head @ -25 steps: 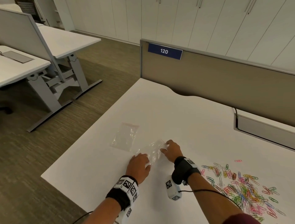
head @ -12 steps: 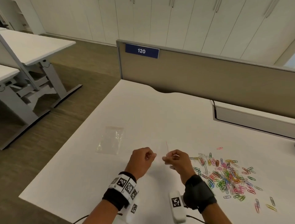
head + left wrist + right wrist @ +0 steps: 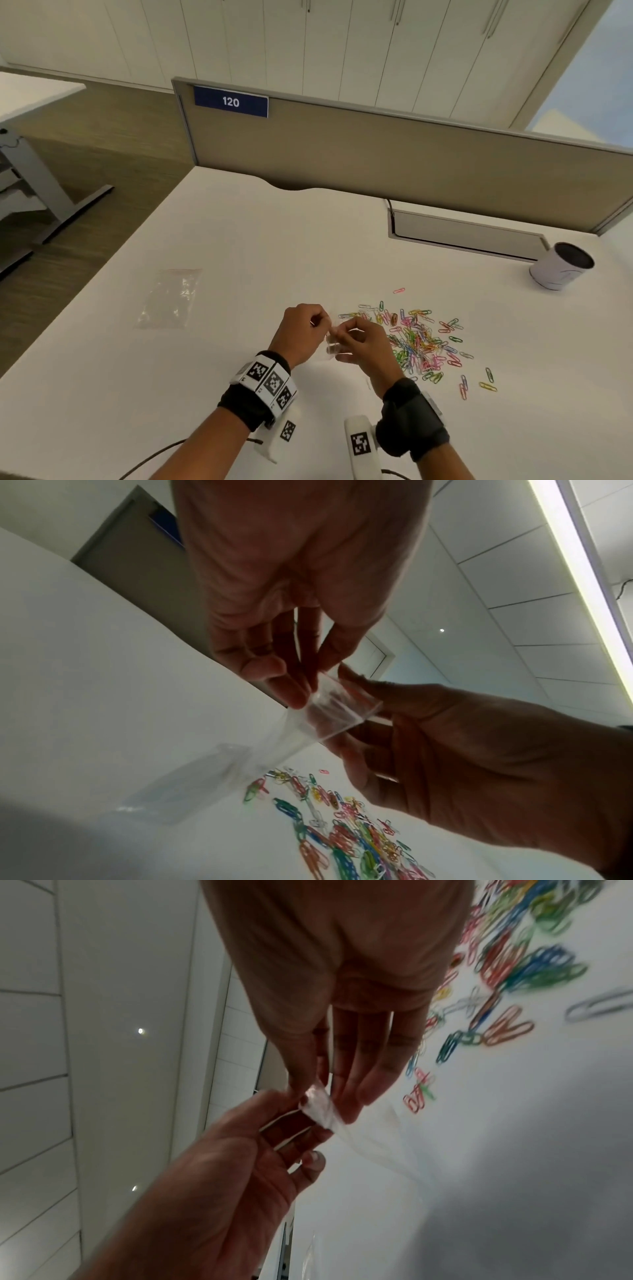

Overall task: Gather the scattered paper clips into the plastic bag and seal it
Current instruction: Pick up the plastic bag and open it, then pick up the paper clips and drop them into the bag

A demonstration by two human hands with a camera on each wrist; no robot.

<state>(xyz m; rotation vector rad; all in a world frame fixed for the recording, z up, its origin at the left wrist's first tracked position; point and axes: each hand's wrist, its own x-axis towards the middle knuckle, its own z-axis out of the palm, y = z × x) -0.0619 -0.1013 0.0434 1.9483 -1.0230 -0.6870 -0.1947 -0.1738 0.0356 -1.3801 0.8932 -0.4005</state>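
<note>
The small clear plastic bag point(image 3: 329, 712), lying on the white desk point(image 3: 239, 240) a second ago, is now being held up between both hands. The left hand point(image 3: 301, 334) and right hand point(image 3: 363, 342) are each pinching its mouth, seemingly prying it open. The colourful scattered paper clips point(image 3: 418, 339) are waiting just right; a second clear bag point(image 3: 169, 298) is lying well left, with open desk ahead.

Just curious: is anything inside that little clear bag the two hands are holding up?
Nothing shows inside the plastic bag; the left hand and right hand pinch its top. The paper clips lie on the desk. Fingers cover the bag's mouth.
</note>
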